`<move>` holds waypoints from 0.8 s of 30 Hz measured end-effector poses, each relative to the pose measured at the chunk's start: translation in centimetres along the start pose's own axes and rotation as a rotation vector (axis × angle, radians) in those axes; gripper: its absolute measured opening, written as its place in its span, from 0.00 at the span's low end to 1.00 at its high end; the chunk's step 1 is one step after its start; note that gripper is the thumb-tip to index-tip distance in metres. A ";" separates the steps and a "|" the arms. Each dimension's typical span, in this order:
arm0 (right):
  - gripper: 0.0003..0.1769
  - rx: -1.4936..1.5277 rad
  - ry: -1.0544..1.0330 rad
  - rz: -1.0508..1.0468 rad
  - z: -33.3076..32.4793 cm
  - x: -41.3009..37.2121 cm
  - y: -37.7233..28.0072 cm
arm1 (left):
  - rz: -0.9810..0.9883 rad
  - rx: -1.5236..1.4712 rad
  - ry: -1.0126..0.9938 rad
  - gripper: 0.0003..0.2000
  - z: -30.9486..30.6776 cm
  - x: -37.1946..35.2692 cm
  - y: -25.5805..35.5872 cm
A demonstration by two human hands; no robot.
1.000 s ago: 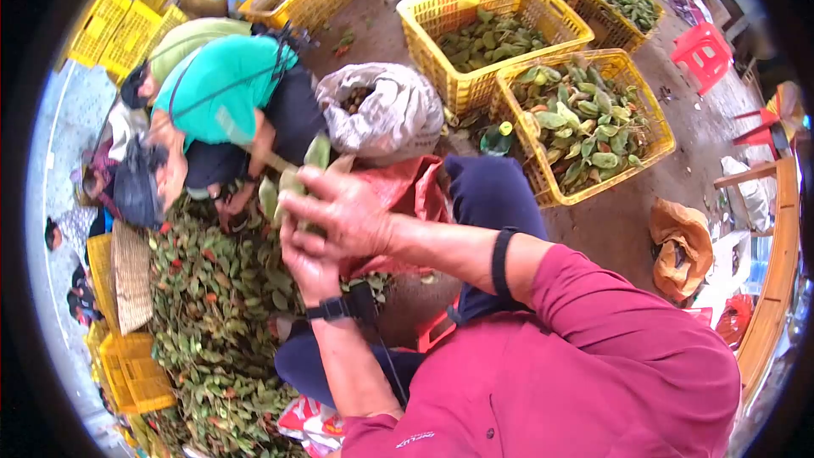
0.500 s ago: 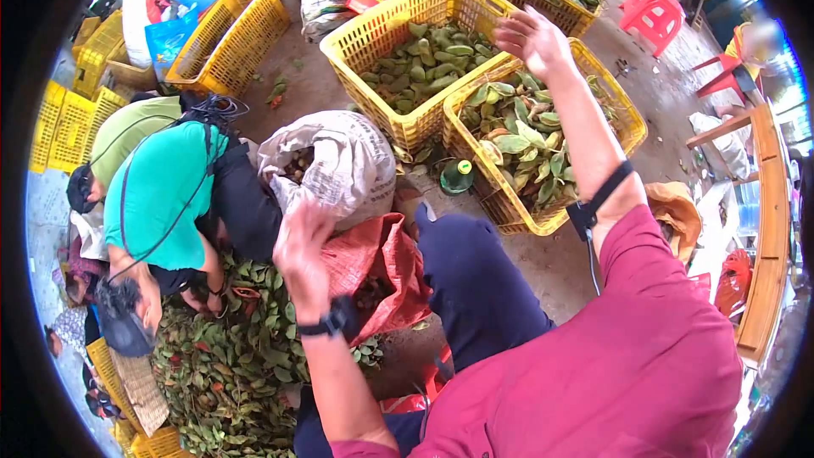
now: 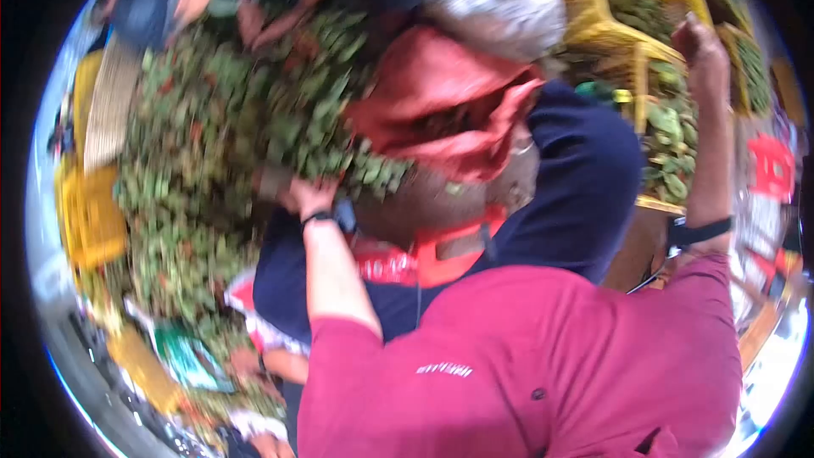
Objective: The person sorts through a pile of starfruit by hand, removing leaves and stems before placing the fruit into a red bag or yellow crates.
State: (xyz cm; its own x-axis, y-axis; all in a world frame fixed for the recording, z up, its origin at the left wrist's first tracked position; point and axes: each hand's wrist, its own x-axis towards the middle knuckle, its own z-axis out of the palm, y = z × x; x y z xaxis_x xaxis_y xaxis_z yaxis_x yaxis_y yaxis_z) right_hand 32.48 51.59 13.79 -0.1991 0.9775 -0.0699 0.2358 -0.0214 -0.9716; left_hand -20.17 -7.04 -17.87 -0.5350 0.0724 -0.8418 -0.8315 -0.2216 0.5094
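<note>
My left hand (image 3: 307,197) reaches down at the near edge of a big heap of green leafy produce (image 3: 195,203) flecked with red and orange. Its fingers are smeared by motion, so I cannot make out whether they hold anything. Out to the right, my right hand (image 3: 702,44) is raised over the yellow crates, fingers stretched and apart, with nothing visible in it. Below it lies a yellow crate (image 3: 640,76) of flat green pieces (image 3: 668,131). Between my arms a red woven sack (image 3: 441,76) stands with its mouth open, dark contents inside.
A white sack (image 3: 500,4) stands behind the red one. Across the heap, a co-worker's hands (image 3: 263,30) touch the leaves. Another person's hand (image 3: 250,362) is at lower left. A green bottle (image 3: 598,93) stands by my knee; a red stool (image 3: 770,168) is far right.
The view has swung down and to the left. My left hand has dropped from above the red sack to the heap's edge. My right arm remains stretched out over the crates.
</note>
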 end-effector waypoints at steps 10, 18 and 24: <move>0.16 -0.576 -1.483 -0.377 39.5 -23.4 6.3 | 0.374 1.039 0.148 0.17 -14.8 8.4 -12.3; 0.20 -0.901 -1.549 -0.019 45.9 -30.8 33.5 | -0.266 0.775 -0.035 0.48 -5.5 -2.6 -13.6; 0.43 -0.748 -0.949 0.916 51.5 -33.0 28.7 | 0.214 0.784 0.003 0.43 -5.8 1.1 -14.2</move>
State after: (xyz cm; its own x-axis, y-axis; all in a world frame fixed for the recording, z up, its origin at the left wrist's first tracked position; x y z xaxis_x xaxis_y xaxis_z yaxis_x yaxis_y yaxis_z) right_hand -3.17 7.88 -23.44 -0.1719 0.1864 -0.9673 0.9708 -0.1350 -0.1985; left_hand -8.08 -9.42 -27.07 -0.6947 0.1028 -0.7120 -0.5748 0.5157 0.6353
